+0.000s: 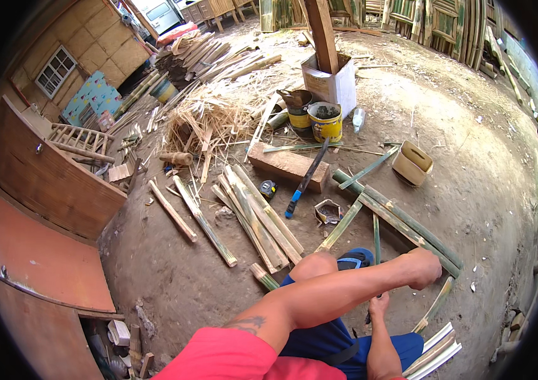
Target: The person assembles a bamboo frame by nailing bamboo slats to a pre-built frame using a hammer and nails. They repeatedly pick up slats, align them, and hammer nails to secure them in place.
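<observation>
My left arm, in a red sleeve, reaches across to the right. Its hand is closed beside a split bamboo strip and a round green bamboo pole; what its fingers grip is hidden. Lower down, my right hand is closed around a dark narrow object, mostly covered by the fingers. A thin green bamboo piece runs from the strip toward my sandalled foot. Another split piece slants out from the strip. A shorter bamboo piece lies below my left hand.
Split bamboo lengths lie left of my knees, near a tape measure. A blue-handled blade leans on a wooden block. Beyond are yellow buckets, a tan container, a post and a shavings heap.
</observation>
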`<state>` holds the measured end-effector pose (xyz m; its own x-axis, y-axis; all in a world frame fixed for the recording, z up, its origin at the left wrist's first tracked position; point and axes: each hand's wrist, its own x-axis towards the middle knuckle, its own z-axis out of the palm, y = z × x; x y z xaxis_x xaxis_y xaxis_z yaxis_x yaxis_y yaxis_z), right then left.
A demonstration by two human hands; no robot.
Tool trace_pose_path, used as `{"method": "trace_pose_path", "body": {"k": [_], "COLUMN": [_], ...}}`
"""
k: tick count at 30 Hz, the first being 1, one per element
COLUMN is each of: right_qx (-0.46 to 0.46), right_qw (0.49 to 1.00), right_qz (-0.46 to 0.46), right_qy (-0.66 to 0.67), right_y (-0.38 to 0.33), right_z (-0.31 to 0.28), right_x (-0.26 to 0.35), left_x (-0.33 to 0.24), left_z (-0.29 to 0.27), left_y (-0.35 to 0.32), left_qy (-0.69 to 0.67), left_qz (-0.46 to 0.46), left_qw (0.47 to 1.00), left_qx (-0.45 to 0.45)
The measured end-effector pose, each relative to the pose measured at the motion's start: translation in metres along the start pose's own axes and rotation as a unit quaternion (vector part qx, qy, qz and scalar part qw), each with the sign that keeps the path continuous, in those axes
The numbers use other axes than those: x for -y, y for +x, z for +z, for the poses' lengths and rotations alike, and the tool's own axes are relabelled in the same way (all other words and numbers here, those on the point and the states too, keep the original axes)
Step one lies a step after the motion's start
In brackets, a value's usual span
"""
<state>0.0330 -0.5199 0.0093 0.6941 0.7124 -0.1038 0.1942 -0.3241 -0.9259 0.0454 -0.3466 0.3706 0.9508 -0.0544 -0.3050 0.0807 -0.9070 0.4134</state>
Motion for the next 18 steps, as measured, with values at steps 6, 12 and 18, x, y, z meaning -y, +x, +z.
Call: {"method": "trace_pose_path", "body": {"k": [6, 12, 18], "right_qx": [0.047, 0.046, 0.033], "right_qw": [0.997, 0.996, 0.998], "right_qz": [0.062, 0.073, 0.059], "right_qy": [-0.022, -0.034, -0.002], "right_y": [0.0035, 0.0066, 0.0056], "right_z": [-0.0007, -0.0025, -0.0029], "right_x": [-0.0047, -0.0013, 0.0027], "left_x": [-0.0025, 0.0013, 0.0009], "left_z": [-0.0027, -0.0023, -0.0005], "left_y": [-0.0029, -0.005, -0.0009], "left_qy": [-0.021, -0.015, 0.002], "left_qz": [-0.009, 0.003, -0.007], "left_qw": [1.0, 1.0, 1.0], "left_qx": [-0.004, -0.022, -0.007]}}
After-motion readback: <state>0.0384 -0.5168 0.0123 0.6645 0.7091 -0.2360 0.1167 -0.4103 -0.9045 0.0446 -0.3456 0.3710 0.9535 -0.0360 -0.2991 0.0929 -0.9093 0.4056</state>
